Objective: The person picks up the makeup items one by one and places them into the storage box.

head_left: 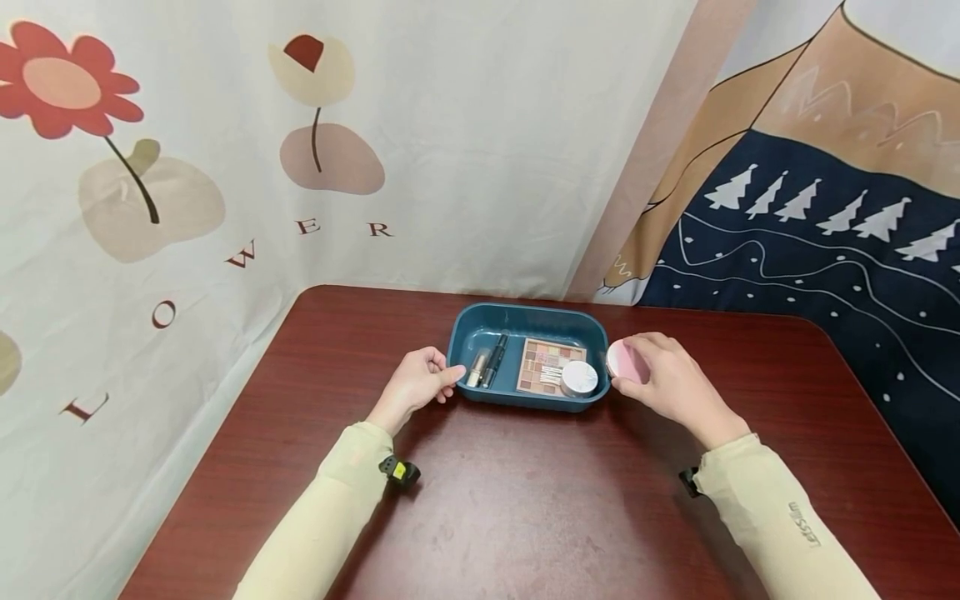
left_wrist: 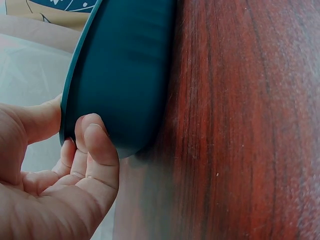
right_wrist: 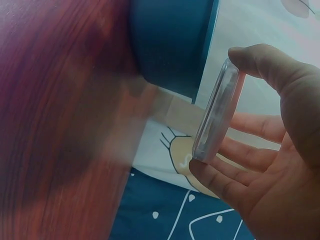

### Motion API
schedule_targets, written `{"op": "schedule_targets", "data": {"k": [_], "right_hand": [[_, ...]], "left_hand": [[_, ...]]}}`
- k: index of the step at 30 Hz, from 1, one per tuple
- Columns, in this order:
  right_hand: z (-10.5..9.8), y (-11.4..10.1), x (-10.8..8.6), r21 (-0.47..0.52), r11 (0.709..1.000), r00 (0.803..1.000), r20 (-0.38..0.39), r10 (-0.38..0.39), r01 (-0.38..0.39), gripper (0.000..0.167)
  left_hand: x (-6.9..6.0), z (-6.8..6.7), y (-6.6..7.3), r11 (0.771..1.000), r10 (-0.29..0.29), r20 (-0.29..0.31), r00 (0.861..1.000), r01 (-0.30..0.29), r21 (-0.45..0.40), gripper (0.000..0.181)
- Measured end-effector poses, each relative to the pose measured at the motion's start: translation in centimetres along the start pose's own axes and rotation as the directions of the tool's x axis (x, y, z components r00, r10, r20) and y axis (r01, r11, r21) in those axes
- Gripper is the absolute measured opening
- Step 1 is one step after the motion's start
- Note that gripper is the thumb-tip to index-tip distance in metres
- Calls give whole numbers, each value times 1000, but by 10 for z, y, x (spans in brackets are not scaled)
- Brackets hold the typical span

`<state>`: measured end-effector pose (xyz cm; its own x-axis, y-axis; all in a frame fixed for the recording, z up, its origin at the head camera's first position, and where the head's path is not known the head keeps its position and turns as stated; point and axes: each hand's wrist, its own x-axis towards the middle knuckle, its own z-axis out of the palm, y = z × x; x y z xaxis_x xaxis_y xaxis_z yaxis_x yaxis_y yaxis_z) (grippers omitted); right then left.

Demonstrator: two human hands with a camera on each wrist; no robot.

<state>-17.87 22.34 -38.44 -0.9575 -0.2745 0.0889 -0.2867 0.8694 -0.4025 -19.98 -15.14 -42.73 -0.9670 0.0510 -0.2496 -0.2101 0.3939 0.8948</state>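
Note:
A dark teal tray stands near the far side of the table. My left hand grips its left end, thumb at the rim and fingers against the outer wall. Just off the tray's right end, my right hand holds a round pink compact between thumb and fingers. In the right wrist view the compact appears edge-on, thin with a clear, shiny rim. Inside the tray lie a gold lipstick-like tube, a black pen-shaped cosmetic, an eyeshadow palette and a round white container overlapping the palette.
The dark red wooden table stretches from the tray toward me. Behind it hangs a white curtain with flower prints, and at the right a navy and tan cloth with tree prints.

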Motion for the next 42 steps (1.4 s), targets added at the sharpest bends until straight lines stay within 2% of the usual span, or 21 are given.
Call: {"op": "schedule_targets", "data": {"k": [12,31,42], "right_hand": [[4,-8,9,5,999,999,-18,-51,51,62],[14,-32,28,-22,994,994,-15,-111,110,60],[25,-44,39,2,994,993,30,-111,111,64]], "left_hand": [[0,0,-1,1000,8,1,1000,-8,1,28],[2,0,-3,1000,11,0,1000,-11,3,28],[2,0,-3,1000,10,6,1000,-10,-2,28]]}}
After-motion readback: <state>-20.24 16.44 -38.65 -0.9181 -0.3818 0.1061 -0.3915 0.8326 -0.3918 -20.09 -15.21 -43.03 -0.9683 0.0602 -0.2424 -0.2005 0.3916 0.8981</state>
